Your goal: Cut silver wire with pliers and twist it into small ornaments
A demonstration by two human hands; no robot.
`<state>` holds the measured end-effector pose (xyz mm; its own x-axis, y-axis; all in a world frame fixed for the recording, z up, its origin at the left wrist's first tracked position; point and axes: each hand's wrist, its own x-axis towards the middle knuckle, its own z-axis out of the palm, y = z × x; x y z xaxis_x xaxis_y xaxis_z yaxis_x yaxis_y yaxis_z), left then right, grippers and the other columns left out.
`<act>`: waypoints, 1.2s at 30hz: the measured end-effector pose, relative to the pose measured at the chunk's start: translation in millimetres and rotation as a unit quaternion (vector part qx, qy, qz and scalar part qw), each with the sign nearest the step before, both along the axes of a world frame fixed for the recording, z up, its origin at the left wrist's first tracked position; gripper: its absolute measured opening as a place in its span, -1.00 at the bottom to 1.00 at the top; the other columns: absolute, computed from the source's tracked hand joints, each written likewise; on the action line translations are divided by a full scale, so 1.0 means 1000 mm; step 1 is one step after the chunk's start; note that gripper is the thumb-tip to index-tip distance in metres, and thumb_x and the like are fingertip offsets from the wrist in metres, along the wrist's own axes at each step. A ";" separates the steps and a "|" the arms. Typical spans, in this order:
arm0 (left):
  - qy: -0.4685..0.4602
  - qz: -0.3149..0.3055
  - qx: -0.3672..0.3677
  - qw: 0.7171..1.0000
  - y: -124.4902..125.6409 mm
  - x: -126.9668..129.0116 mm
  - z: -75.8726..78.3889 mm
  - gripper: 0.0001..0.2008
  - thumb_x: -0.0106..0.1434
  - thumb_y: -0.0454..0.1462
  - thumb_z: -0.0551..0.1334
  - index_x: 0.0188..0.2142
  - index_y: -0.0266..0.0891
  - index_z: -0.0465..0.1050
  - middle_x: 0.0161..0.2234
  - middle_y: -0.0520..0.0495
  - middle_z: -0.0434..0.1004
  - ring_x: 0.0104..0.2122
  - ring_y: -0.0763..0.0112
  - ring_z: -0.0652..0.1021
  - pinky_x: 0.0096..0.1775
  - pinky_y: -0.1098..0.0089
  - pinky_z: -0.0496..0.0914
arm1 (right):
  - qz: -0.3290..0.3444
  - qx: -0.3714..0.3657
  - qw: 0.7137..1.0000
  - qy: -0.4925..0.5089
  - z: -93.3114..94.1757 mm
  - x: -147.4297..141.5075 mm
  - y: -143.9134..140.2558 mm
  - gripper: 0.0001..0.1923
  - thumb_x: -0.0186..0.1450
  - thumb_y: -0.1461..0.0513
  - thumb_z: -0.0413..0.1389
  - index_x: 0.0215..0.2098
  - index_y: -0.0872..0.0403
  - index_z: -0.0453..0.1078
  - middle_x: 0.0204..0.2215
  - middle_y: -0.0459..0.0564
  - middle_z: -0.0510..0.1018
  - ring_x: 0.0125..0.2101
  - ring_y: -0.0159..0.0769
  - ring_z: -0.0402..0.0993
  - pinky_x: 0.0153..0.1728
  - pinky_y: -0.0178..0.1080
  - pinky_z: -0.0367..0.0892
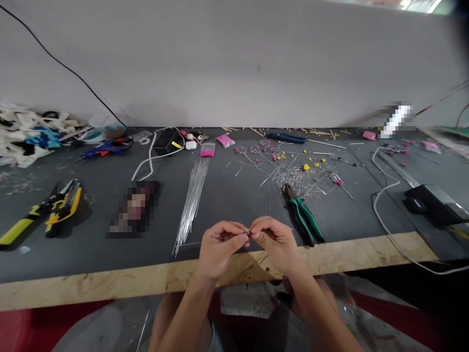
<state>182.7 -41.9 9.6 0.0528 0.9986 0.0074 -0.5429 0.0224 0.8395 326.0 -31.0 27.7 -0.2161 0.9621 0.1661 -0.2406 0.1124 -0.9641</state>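
Observation:
My left hand (220,249) and my right hand (276,244) meet above the table's front edge, both closed in a fingertip pinch. Between the fingertips is a thin metal wire (248,233); its small bent part is mostly covered by the fingers. A straight length seems to stick out leftward past my left hand. Left of my hands lies a bundle of straight metal wires (192,200). Pliers with green and black handles (302,215) rest to the right, jaws pointing away, near a heap of cut wire bits (300,178).
Yellow-handled cutting tools (54,208) lie at left, by a blue glue gun (104,149). Pink packets (207,150), wire shapes with pink bits (256,149) and dark blue pliers (286,138) lie farther back. A white cable (379,195) crosses the right side. Wood (146,278) edges the table.

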 end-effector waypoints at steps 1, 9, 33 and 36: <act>0.006 0.005 0.002 1.000 0.000 0.001 0.000 -0.91 0.02 -0.39 0.36 -0.46 -0.21 0.52 -0.40 0.03 0.56 -0.50 0.55 0.54 -0.41 0.52 0.49 | -0.008 -0.004 1.000 0.003 0.000 0.000 -0.001 -0.97 0.18 0.22 0.20 -0.42 0.00 0.47 -0.42 -0.10 0.50 -0.43 -0.38 0.45 -0.38 -0.31 0.40; 0.044 0.052 0.017 0.998 -0.002 0.004 -0.001 -0.93 0.03 -0.34 0.36 -0.43 -0.23 0.52 -0.36 -0.04 0.57 -0.43 0.47 0.56 -0.36 0.46 0.52 | -0.042 0.004 0.998 -0.047 0.002 -0.001 -0.005 -0.94 0.18 0.20 0.19 -0.35 -0.01 0.48 -0.39 -0.05 0.52 -0.43 -0.35 0.47 -0.38 -0.29 0.43; 0.117 0.058 -0.024 0.991 0.002 0.003 -0.001 -0.88 0.08 -0.25 0.33 -0.37 -0.25 0.52 -0.38 -0.05 0.57 -0.43 0.44 0.55 -0.32 0.41 0.49 | -0.055 -0.065 0.992 -0.093 0.000 -0.003 -0.003 -0.89 0.19 0.17 0.17 -0.36 0.04 0.45 -0.44 -0.05 0.56 -0.41 -0.32 0.50 -0.34 -0.27 0.43; 0.151 0.044 -0.048 0.986 0.004 0.002 -0.002 -0.83 0.14 -0.21 0.28 -0.31 -0.25 0.51 -0.40 -0.06 0.59 -0.41 0.42 0.56 -0.31 0.40 0.47 | -0.090 -0.096 0.989 -0.066 -0.002 0.000 0.004 -0.85 0.19 0.13 0.15 -0.40 0.06 0.41 -0.51 -0.08 0.53 -0.45 -0.35 0.47 -0.34 -0.27 0.42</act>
